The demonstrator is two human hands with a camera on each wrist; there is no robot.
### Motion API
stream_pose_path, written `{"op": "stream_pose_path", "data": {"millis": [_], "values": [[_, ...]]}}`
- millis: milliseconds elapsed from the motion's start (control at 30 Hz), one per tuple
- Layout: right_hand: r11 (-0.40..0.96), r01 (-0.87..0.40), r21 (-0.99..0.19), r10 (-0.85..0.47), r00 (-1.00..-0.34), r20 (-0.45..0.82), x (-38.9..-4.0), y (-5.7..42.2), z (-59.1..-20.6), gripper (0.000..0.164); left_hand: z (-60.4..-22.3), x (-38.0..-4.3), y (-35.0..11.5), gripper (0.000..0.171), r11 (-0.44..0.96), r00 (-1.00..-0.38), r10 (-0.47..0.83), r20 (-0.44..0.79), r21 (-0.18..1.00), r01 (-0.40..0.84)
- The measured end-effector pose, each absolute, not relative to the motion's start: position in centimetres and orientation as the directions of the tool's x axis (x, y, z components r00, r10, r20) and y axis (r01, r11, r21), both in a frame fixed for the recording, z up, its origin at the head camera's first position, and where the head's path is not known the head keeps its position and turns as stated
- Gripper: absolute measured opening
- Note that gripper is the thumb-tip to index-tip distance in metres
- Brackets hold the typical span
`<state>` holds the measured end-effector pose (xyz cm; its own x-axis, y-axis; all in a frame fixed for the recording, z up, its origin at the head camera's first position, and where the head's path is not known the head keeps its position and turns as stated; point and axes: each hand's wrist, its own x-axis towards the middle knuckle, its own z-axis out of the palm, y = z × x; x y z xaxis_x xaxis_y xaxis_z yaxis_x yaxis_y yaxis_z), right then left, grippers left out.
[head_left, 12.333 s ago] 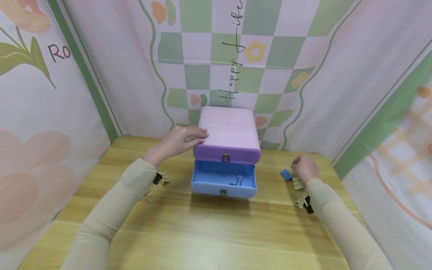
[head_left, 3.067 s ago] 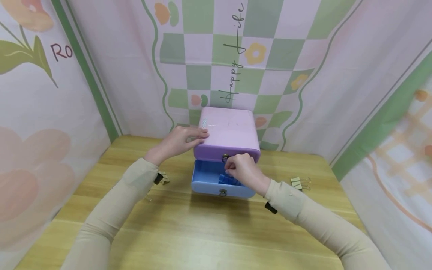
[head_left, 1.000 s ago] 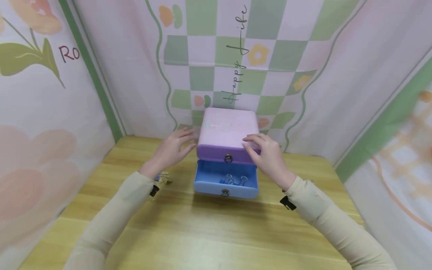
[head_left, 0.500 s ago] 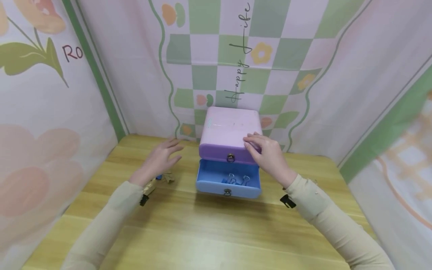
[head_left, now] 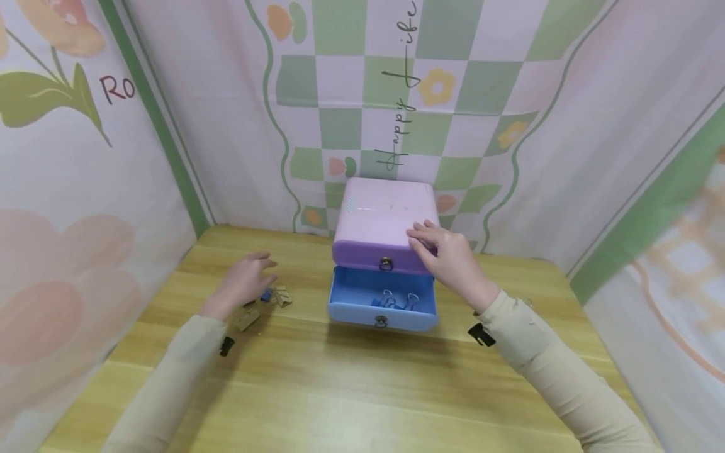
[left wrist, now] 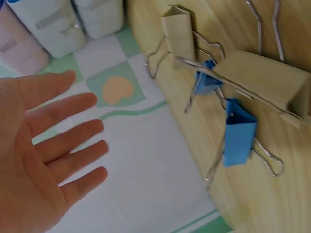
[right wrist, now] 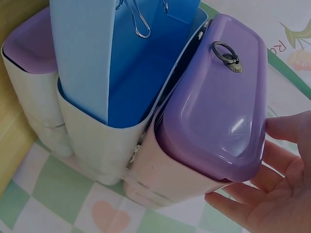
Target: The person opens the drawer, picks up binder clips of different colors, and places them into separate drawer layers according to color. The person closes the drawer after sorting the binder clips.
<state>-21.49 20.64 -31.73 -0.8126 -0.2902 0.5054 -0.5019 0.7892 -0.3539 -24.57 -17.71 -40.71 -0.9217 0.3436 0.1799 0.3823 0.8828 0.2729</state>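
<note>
My left hand (head_left: 243, 283) hovers above several binder clips at the table's left, fingers straight and apart, holding nothing. In the left wrist view beige binder clips (left wrist: 265, 80) and blue binder clips (left wrist: 239, 136) lie beside that hand. My right hand (head_left: 453, 261) rests on the right front edge of the drawer box (head_left: 385, 211), its fingertips on the pink top and the thumb by the purple drawer (right wrist: 214, 111). Below, the light blue drawer (head_left: 351, 313) is pulled out. Two blue binder clips (head_left: 410, 302) lie inside it, towards the right, wire handles up.
The wooden table (head_left: 351, 390) runs up to a patterned cloth backdrop (head_left: 340, 132). A wire handle (head_left: 528, 302) shows past my right sleeve; the rest is hidden. Another purple drawer (right wrist: 34, 43), shut, sits at the bottom of the box in the right wrist view.
My left hand has left the box and moved left and nearer, to the clips. My right hand has gone from inside the drawer to the box's right edge. A second blue clip has joined the first.
</note>
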Motion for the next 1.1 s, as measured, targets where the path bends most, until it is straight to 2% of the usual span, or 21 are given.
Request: {"op": "stream_pose_path", "data": {"millis": [200,467,733,900,1100], "values": [[0.79,-0.5,-0.354,-0.292,-0.815,0.5,-21.5,20.6,-31.9,0.028,-41.2,-24.1,-19.0,0.034,0.905,-0.956,0.267,0.122,0.311,0.292],[0.779,-0.519,-0.352,-0.282,-0.791,0.543,-21.5,20.6,-31.9,0.027,-41.8,-23.8,-20.1,0.034,0.909,-0.962,0.254,0.1,0.315,0.273],[0.783,-0.511,-0.355,-0.282,-0.801,0.529,-21.4,20.7,-32.0,0.028,-42.1,-23.3,-21.0,0.035,0.925,-0.974,0.227,0.004,0.31,0.217],[0.779,-0.524,-0.344,-0.299,-0.794,0.53,-21.4,20.7,-32.0,0.028,-42.4,-23.3,-21.7,0.03,0.931,-0.978,0.209,-0.014,0.31,0.194],[0.78,-0.527,-0.338,-0.304,-0.791,0.531,-21.4,20.6,-31.8,0.027,-42.5,-23.3,-22.3,0.011,0.936,-0.985,0.155,-0.074,0.331,0.122]]}}
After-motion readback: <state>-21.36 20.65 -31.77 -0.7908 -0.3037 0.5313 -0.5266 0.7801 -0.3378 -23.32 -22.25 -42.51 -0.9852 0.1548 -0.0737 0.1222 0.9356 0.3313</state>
